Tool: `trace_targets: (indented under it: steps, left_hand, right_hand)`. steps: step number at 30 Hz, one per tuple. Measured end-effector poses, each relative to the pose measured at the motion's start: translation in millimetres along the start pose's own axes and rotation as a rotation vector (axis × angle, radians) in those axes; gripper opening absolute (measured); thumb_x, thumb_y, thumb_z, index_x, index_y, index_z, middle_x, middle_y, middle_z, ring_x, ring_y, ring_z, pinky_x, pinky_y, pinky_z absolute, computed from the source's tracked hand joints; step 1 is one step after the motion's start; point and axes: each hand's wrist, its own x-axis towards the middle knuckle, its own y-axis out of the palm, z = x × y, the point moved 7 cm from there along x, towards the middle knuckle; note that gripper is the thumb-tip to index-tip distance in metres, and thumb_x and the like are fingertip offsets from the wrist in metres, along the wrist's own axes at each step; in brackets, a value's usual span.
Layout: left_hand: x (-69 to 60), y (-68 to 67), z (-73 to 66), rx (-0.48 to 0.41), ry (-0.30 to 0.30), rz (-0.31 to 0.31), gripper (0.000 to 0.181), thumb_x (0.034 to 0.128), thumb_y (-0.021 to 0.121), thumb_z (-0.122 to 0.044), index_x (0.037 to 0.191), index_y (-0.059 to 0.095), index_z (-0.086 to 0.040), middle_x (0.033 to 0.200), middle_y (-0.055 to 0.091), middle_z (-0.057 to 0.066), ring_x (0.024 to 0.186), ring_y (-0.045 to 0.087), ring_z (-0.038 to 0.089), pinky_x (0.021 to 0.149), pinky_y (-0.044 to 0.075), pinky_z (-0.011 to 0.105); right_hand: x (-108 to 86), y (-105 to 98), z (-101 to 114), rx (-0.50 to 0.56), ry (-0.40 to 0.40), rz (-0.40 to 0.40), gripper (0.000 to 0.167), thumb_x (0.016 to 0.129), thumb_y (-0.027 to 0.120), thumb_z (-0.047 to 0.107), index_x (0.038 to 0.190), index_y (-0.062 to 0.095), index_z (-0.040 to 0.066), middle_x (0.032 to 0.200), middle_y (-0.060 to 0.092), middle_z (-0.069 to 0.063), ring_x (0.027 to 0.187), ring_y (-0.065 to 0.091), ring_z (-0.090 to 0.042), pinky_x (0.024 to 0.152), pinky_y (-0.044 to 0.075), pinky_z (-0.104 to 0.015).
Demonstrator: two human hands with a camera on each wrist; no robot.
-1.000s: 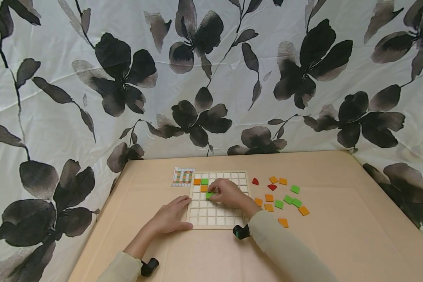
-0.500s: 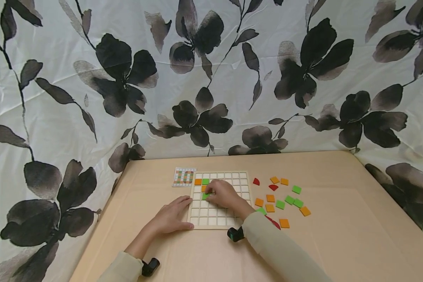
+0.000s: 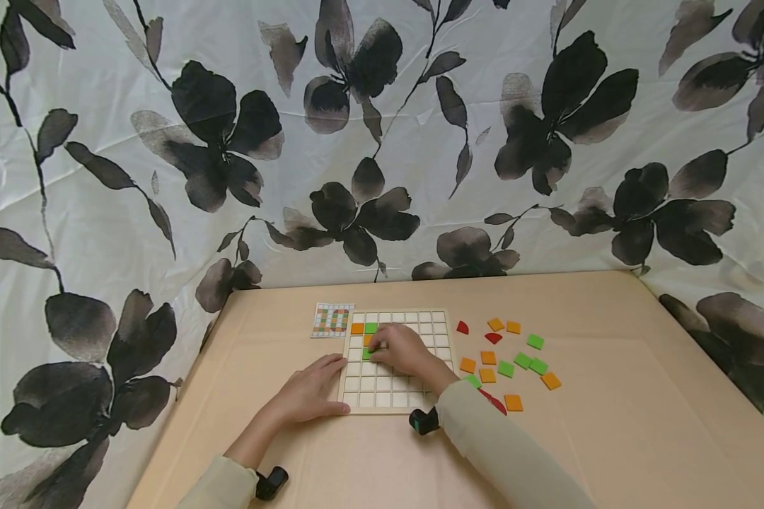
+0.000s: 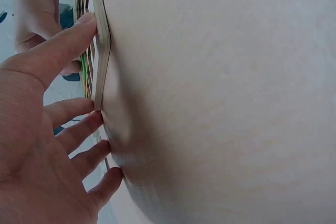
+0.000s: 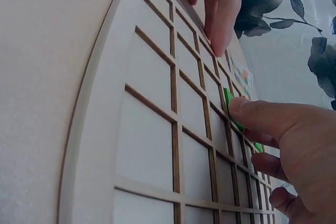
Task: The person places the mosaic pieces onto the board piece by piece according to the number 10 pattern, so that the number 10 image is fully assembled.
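Observation:
A wooden grid board [image 3: 382, 400] with white cells lies on the table. My left hand [image 3: 310, 390] rests at its left side, thumb and fingers spread along the frame, as the left wrist view shows. Over the upper left cells, my right hand [image 3: 409, 351] pinches a green square tile [image 3: 366, 354]; in the right wrist view the thumb [image 5: 244, 107] lies on that tile's edge, while the index fingertip is partly hidden. In cells above it sit an orange tile [image 3: 357, 329], a green tile [image 3: 371, 328] and a second orange tile [image 3: 367, 341], partly covered by my fingers.
A small card [image 3: 331, 321] printed with a coloured grid pattern lies at the board's upper left corner. Right of the board are scattered loose orange tiles [image 3: 487, 358], green tiles [image 3: 523, 360] and red curved pieces [image 3: 493, 338]. A floral cloth [image 3: 356, 141] hangs behind the table.
My right hand has shifted slightly left with the green tile, which now lies in line under the second orange tile. My left hand has stayed at the board's edge.

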Motion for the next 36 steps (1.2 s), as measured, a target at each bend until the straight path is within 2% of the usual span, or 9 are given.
trace_targets:
  steps: [6,12,19,27,36]
  left_hand:
    - [0.6,0.4,-1.2,0.0,0.0,0.0,0.087,0.0745,0.078,-0.05,0.146,0.044,-0.014,0.154,0.038,0.005,0.142,0.036,0.029,0.106,0.035,0.06]
    - [0.5,0.2,-1.1,0.0,-0.007,-0.005,0.087,0.0741,0.079,-0.05,0.145,0.044,-0.013,0.153,0.038,0.005,0.141,0.038,0.03,0.106,0.035,0.061]
    - [2.8,0.0,-1.4,0.005,-0.014,0.0,0.087,0.0743,0.079,-0.049,0.145,0.044,-0.013,0.153,0.038,0.005,0.141,0.038,0.03,0.106,0.035,0.06]
    - [4.2,0.5,-1.9,-0.008,-0.022,-0.006,0.087,0.0733,0.08,-0.048,0.145,0.045,-0.013,0.153,0.039,0.005,0.141,0.038,0.029,0.108,0.034,0.059]
    - [4.5,2.5,0.4,-0.012,-0.031,-0.013,0.088,0.0725,0.08,-0.049,0.145,0.045,-0.014,0.153,0.038,0.004,0.142,0.038,0.029,0.107,0.034,0.059]
  right_hand:
    - [-6.9,-1.1,-8.5,0.091,0.062,0.027,0.01,0.081,0.078,0.027,0.089,0.077,0.022,0.093,0.065,0.011,0.081,0.055,-0.007,0.075,0.046,-0.025]
    - [-13.3,-10.6,-9.7,0.142,0.058,0.013,0.016,0.082,0.077,0.028,0.095,0.077,0.019,0.09,0.066,0.011,0.079,0.056,-0.008,0.075,0.047,-0.025]
    - [-20.6,-24.2,-13.5,0.091,0.053,0.011,0.015,0.083,0.076,0.033,0.094,0.074,0.024,0.088,0.065,0.014,0.073,0.051,-0.008,0.064,0.042,-0.023]
    - [-33.0,-41.8,-28.1,0.087,0.13,0.01,0.021,0.083,0.076,0.032,0.101,0.075,0.021,0.088,0.064,0.013,0.077,0.052,-0.012,0.065,0.044,-0.026]
    - [-54.4,-60.9,-49.6,0.074,0.169,-0.037,0.022,0.082,0.078,0.029,0.101,0.075,0.019,0.088,0.064,0.011,0.076,0.051,-0.013,0.062,0.044,-0.025]
